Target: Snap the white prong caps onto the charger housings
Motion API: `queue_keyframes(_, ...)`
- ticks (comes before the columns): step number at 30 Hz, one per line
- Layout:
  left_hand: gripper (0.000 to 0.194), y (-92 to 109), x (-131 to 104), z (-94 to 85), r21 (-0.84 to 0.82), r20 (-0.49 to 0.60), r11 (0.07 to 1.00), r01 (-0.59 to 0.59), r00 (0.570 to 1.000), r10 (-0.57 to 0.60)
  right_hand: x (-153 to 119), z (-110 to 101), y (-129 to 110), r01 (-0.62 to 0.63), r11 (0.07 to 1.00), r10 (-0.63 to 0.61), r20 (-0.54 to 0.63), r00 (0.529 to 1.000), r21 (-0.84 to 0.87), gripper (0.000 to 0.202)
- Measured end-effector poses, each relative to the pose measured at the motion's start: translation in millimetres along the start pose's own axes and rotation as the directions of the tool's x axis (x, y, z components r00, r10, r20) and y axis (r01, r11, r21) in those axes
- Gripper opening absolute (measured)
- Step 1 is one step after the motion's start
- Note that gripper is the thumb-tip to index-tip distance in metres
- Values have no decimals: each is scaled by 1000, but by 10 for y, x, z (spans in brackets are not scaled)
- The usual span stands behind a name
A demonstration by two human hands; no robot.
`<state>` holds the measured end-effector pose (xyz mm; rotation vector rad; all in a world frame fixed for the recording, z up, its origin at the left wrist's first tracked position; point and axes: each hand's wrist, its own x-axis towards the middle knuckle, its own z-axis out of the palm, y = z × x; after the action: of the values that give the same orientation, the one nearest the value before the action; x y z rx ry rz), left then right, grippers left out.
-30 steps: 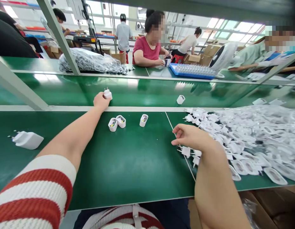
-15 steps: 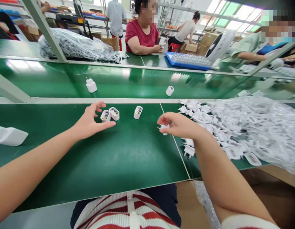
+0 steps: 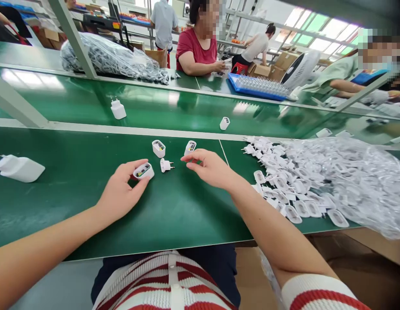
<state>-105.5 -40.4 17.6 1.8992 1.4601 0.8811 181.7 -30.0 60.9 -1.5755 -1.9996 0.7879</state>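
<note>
Table [image 3: 128, 232]: green, pile of white plug caps [image 3: 283, 172] toward its right end. Left hand [image 3: 124, 185] grips an open white housing [image 3: 143, 171], circuitry exposed, midway between near and far edges. Right hand [image 3: 208, 168], fingers slightly parted, is at another open housing [image 3: 190, 147]; contact unclear.

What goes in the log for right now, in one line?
left hand: holding open charger | right hand: nothing visible in grip, near second charger | plug top: on green table
</note>
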Motion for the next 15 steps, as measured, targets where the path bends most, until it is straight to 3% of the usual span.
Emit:
queue_keyframes(4, 60, 12, -30, 137, -54, 57, 998, 21, 998, -18, 174, 441, -151, 82, 987, -76, 45, 996, -137, 54)
queue_keyframes(8, 59, -26, 15, 154, -68, 98, 995, 77, 993, -70, 257, 667, -84, 121, 982, -128, -40, 991, -143, 41)
queue_keyframes(12, 50, 22, 52, 157, -50, 160, 996, 72, 985, -63, 172, 455, 60, 29, 983, -12, -90, 996, 181, 32)
queue_keyframes(15, 45, 125, 104, 252, -72, 226, 997, 29, 974, -13, 62, 167, 85, 12, 964, 7, -71, 997, 264, 17)
